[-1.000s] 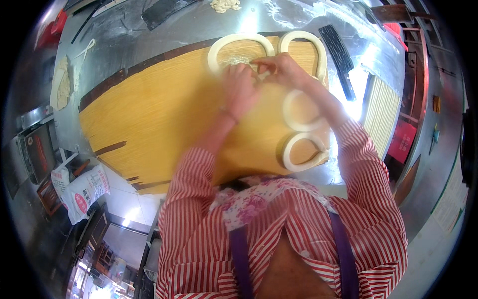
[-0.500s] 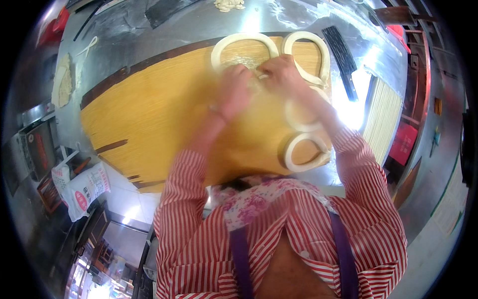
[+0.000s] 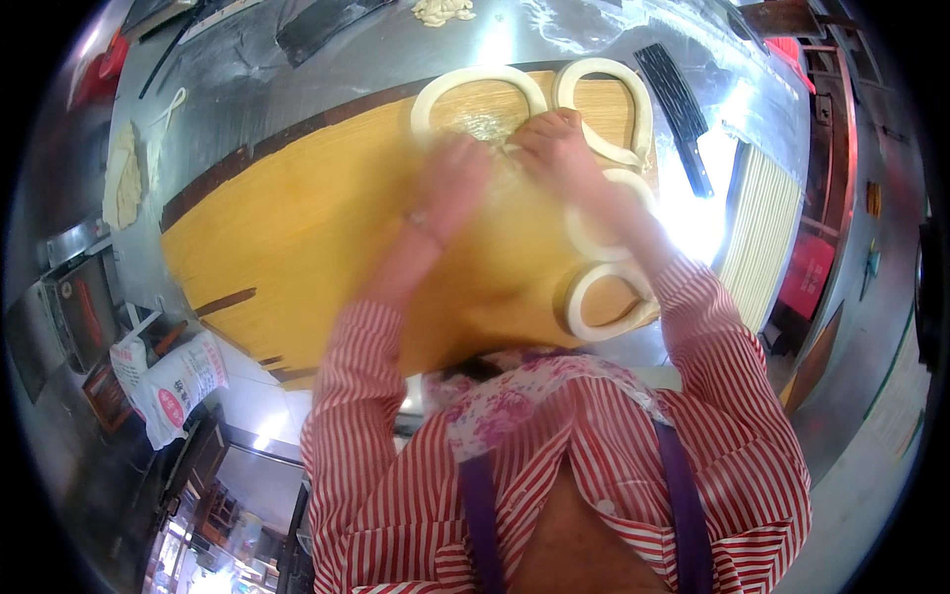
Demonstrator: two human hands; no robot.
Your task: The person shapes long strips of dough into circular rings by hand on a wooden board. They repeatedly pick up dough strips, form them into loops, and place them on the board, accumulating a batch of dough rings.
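Note:
A thick pale dough rope [image 3: 482,74] curves in an open loop at the far side of the yellow wooden board [image 3: 297,228]. My left hand [image 3: 455,173], blurred, has its fingers curled at the rope's left end. At the other end my right hand [image 3: 556,153] is closed with fingertips pinched on the dough; a bit of it shows between the two hands. Right of it lies a second dough loop [image 3: 641,104], its ends meeting at the bottom. Two more loops, a partly covered one [image 3: 584,233] and a nearer one [image 3: 584,297], lie by my right forearm.
A black cleaver [image 3: 673,94] lies on the metal table [image 3: 396,59] beyond the board's right edge. Nearby is a slatted pale mat [image 3: 762,238]. A small dough lump [image 3: 443,11] sits at the back, a flat pale piece [image 3: 123,178] at far left. A white printed bag [image 3: 173,386] stands lower left.
My left hand has shifted slightly left and down, and my right hand has moved a little left, both still at the loop's ends. The view has tilted slightly.

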